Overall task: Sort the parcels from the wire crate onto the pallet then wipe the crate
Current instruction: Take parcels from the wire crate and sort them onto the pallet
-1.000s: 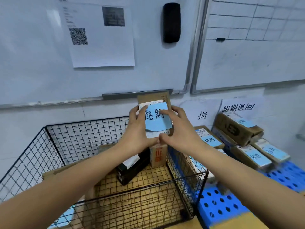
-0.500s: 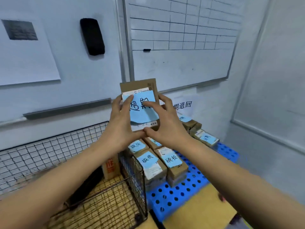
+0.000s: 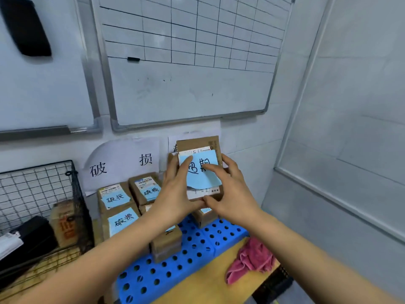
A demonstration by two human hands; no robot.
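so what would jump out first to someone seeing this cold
The cardboard parcel with a blue handwritten note, held up at centre by the left hand and right hand. Below it, the bright blue pallet carries more labelled parcels, with a pink cloth crumpled at lower right and the wire crate far left.

wire crate [image 3: 39, 189] cut off left | wall sign [image 3: 192, 132] mostly behind parcel [image 3: 197, 142]

so the left hand [image 3: 175, 194] and right hand [image 3: 230, 194] have swung the parcel [image 3: 198, 144] right, from over the wire crate [image 3: 43, 178] to above the blue pallet [image 3: 166, 273], view turning along too
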